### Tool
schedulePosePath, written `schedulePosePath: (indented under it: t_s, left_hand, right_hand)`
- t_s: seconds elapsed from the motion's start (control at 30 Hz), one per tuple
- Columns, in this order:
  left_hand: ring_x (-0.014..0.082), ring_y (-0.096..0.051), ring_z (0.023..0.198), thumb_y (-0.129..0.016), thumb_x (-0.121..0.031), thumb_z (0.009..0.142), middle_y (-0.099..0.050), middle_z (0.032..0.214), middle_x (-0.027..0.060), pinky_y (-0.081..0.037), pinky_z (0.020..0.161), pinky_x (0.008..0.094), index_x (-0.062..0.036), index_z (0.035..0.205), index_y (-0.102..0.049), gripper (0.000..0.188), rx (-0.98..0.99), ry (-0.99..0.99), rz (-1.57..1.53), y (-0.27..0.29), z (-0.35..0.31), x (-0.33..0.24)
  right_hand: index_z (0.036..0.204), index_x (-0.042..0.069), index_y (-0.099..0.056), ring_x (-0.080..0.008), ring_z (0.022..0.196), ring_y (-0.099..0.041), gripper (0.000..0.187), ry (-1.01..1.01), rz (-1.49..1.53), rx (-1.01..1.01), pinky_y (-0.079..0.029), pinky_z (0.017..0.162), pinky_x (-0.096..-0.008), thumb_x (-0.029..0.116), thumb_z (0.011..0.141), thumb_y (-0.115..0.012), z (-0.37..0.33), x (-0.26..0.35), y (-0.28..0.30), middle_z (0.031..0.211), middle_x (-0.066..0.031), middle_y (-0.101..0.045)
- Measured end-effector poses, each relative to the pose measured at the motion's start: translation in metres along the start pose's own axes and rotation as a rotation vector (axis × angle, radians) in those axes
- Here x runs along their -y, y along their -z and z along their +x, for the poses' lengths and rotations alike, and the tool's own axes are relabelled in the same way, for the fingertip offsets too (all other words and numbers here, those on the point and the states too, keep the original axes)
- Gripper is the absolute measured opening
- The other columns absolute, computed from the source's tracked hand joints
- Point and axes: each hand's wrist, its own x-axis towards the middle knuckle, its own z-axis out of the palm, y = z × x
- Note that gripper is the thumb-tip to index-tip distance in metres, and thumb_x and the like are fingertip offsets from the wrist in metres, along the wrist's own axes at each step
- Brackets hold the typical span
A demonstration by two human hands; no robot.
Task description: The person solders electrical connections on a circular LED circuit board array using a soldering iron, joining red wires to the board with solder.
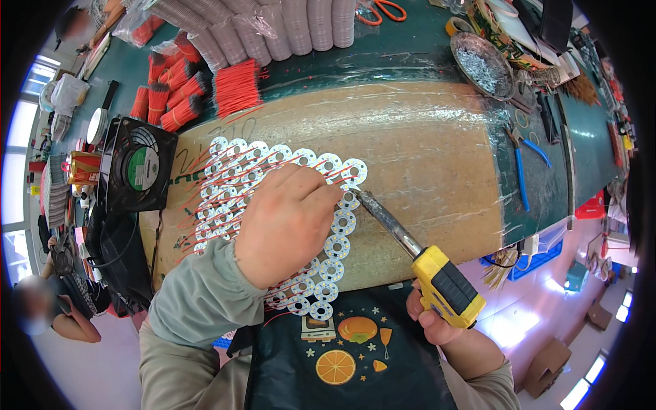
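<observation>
Round white LED boards (337, 247) with centre holes lie in slanting rows on a brown cardboard sheet (437, 157). Thin red wires (225, 164) run across many of them. Above the boards, my left hand (290, 219) is closed in a pinch at the right-hand column, with a red wire at its fingertips; the fingers hide most of it. My right hand (435, 320) grips a yellow and black soldering gun (445, 283) from the lower right. Its metal tip meets a board beside my left fingertips.
Bundles of red wire (181, 92) and a loose red wire pile (236, 87) lie behind, near tall stacks of discs (273, 31). A black fan (139, 164) stands left. To the right are blue-handled pliers (523, 167) and a metal dish of scraps (482, 65). Another person (61, 307) sits at left.
</observation>
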Motion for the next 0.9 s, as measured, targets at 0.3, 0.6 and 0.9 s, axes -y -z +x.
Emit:
schedulePosePath:
  t_s: [0.3,0.6,0.9]
  left_hand:
    - [0.0299,-0.064,0.084,-0.076,0.002,0.076,-0.066,0.089,0.0082,-0.052,0.074,0.0410,-0.0050,0.094,-0.072,0.019,0.004,-0.010,0.006,-0.001,-0.001,0.001]
    - [0.0303,-0.064,0.085,-0.076,0.001,0.077,-0.066,0.090,0.0086,-0.052,0.076,0.0416,-0.0048,0.094,-0.072,0.019,0.015,-0.005,0.014,0.000,-0.001,0.000]
    - [0.0306,-0.065,0.086,-0.076,-0.001,0.078,-0.067,0.091,0.0095,-0.053,0.078,0.0421,-0.0051,0.097,-0.072,0.020,0.033,-0.017,0.023,0.002,0.000,0.001]
  right_hand:
    - [0.115,0.005,-0.064,-0.0172,0.064,-0.061,0.032,0.023,-0.123,0.031,-0.048,0.059,-0.0309,0.025,0.092,-0.074,0.003,0.001,0.002,0.079,-0.0025,-0.062]
    - [0.116,0.002,-0.063,-0.0150,0.063,-0.058,0.031,0.037,0.116,0.006,-0.046,0.059,-0.0296,0.019,0.093,-0.073,0.006,0.004,-0.003,0.075,-0.0012,-0.059]
    - [0.130,0.001,-0.052,-0.0122,0.064,-0.052,0.061,0.046,0.129,-0.039,-0.042,0.054,-0.0270,0.041,0.092,-0.077,0.007,0.008,0.007,0.080,-0.0014,-0.054]
